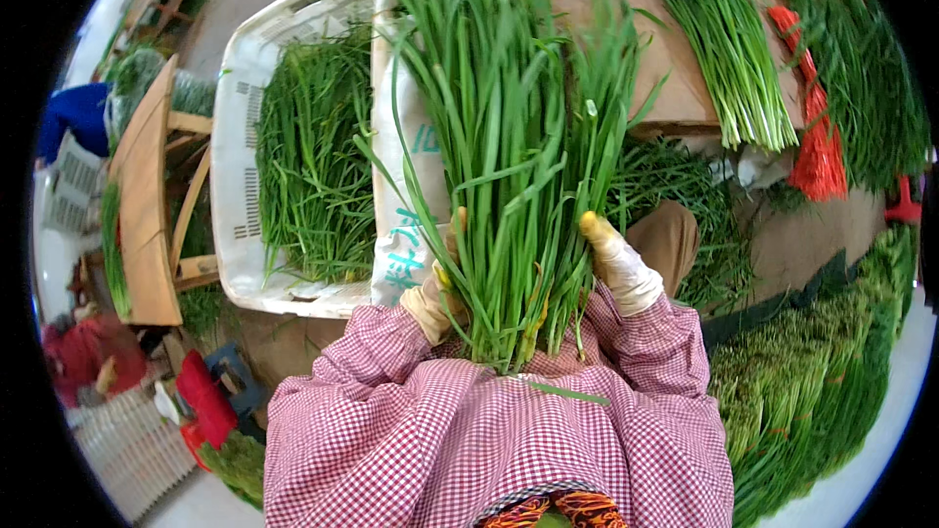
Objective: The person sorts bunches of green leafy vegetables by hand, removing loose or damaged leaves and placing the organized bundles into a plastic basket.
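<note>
Green chives (509, 137) stand upright against our lap, our gloved left hand (437, 295) and right hand (616, 259) gripping the bunch. A white plastic crate (233, 137) beside us holds more greens (308, 156).

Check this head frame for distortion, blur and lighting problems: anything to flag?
Head view: strong fisheye bending, the white crate rim curves and black corners frame the picture; lighting soft and even, no hard shadows or glare; the bunch of green stalks between the left hand and right hand is sharp, edges softer.
</note>
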A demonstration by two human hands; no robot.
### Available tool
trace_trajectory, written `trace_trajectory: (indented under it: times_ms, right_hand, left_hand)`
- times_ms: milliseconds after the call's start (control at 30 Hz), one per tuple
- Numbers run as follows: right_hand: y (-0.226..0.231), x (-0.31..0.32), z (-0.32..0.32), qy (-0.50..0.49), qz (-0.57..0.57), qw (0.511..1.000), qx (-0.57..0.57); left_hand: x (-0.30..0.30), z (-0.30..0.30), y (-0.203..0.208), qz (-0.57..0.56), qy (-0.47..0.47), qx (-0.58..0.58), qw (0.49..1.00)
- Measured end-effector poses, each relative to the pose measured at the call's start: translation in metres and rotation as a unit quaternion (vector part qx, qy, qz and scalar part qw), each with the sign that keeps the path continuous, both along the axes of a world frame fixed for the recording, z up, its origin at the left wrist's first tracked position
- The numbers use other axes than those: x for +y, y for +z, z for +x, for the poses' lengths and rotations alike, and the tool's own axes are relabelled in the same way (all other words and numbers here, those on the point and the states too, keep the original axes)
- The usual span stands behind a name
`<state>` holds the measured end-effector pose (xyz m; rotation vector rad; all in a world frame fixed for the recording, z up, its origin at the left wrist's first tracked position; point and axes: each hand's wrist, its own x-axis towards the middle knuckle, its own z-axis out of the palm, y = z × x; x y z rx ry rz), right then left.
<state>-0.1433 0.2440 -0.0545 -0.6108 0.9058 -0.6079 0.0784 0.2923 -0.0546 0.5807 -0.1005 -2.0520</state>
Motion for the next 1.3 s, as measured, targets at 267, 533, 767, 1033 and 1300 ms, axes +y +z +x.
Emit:
trace_trajectory:
  times_ms: [267,533,767,1033,1300]
  right_hand:
    - [0.019,-0.012,0.02,0.025,-0.041,0.998,0.049]
    - [0.015,-0.033,0.014,-0.009,0.034,0.998,0.047]
    - [0.027,-0.029,0.036,-0.033,0.034,0.999,-0.015]
    - [0.048,-0.032,0.039,-0.014,-0.132,0.988,0.076]
    - [0.027,0.0,0.006,-0.132,0.014,0.991,0.005]
  left_hand:
    - [0.037,0.024,-0.003,0.078,0.214,-0.095,0.969]
    - [-0.024,0.004,0.048,0.153,0.133,-0.278,0.939]
    - [-0.003,-0.006,0.059,-0.081,0.126,-0.287,0.946]
    - [-0.048,-0.026,0.055,-0.214,0.075,-0.381,0.896]
    - [-0.012,-0.005,0.042,0.089,0.036,-0.139,0.986]
